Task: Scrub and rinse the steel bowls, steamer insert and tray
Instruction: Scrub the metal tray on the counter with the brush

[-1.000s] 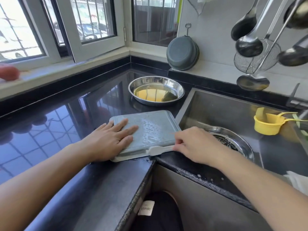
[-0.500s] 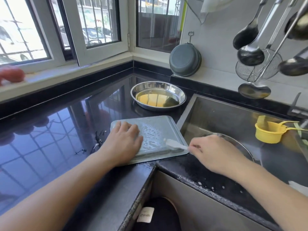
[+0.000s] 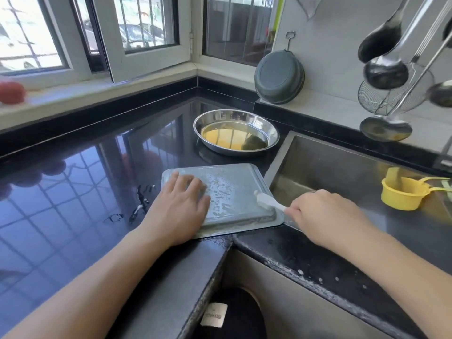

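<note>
- The surface (image 3: 73,192): dark, glossy, wet, so things likely slide
- The tray (image 3: 234,192) lies upside down at the sink's edge; probably light, stiff, slippery; take it by the rim
- Left hand (image 3: 181,209) presses it flat, fingers (image 3: 188,182) straight
- Right hand (image 3: 325,216) pinches a white brush (image 3: 267,200)

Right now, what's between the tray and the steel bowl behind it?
Only bare, wet black countertop lies between the tray and the steel bowl, per the head view.
</note>
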A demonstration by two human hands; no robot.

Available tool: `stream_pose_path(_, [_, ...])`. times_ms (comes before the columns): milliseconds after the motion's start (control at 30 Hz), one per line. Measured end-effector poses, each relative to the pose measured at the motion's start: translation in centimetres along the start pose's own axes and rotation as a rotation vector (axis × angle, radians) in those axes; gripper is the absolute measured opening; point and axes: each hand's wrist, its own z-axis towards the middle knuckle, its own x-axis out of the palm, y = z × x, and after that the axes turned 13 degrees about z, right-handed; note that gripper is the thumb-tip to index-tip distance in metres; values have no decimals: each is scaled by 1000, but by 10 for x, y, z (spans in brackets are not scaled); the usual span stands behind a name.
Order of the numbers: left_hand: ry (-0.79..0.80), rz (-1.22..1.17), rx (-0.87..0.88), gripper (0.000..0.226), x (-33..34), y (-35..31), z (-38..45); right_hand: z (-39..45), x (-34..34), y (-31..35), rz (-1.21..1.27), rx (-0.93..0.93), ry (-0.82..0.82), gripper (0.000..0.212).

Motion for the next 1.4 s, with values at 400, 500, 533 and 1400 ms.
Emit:
stream_pose_path(400, [124, 25, -147, 33, -11, -7, -2, -23, 3, 4, 69, 117, -36, 42])
stream_pose_path(500, [122, 67, -178, 28, -18, -6, -1, -24, 4, 13, 83, 97, -38, 41])
stream_pose_path(533, [117, 77, -187, 27, -22, -5, 0, -27, 7, 22, 88, 58, -16, 39])
stream_pose_path(1400, [203, -54, -407, 34, -44, 32, 5, -7, 13, 103, 231, -134, 28, 25])
